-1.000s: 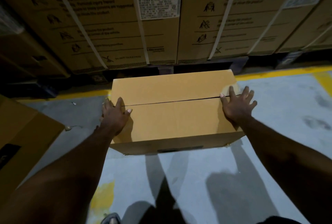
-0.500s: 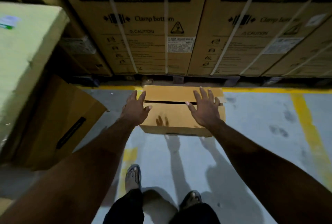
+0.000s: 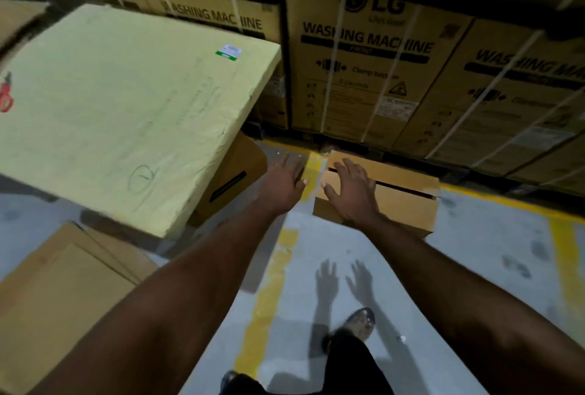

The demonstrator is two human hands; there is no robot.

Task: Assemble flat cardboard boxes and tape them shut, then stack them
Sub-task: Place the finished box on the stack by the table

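Observation:
A small brown cardboard box (image 3: 405, 201) sits on the grey floor by the yellow line, its top flaps folded in with a dark gap between them. My right hand (image 3: 351, 192) hovers over the box's left end with fingers spread, holding nothing. My left hand (image 3: 283, 181) is out over the floor just left of the box, fingers straight and empty. Both arms are stretched forward, and the hands cast shadows on the floor.
Strapped washing machine cartons (image 3: 364, 71) form a wall behind the box. A large pale yellow slab (image 3: 126, 109) lies at left, with a brown box (image 3: 234, 173) under its edge and flat cardboard sheets (image 3: 63, 293) at lower left. A red object (image 3: 5, 93) lies on the slab's left edge.
Both hands have come off the box and drawn back and left. The view has risen and swung left, so the box looks smaller and farther right.

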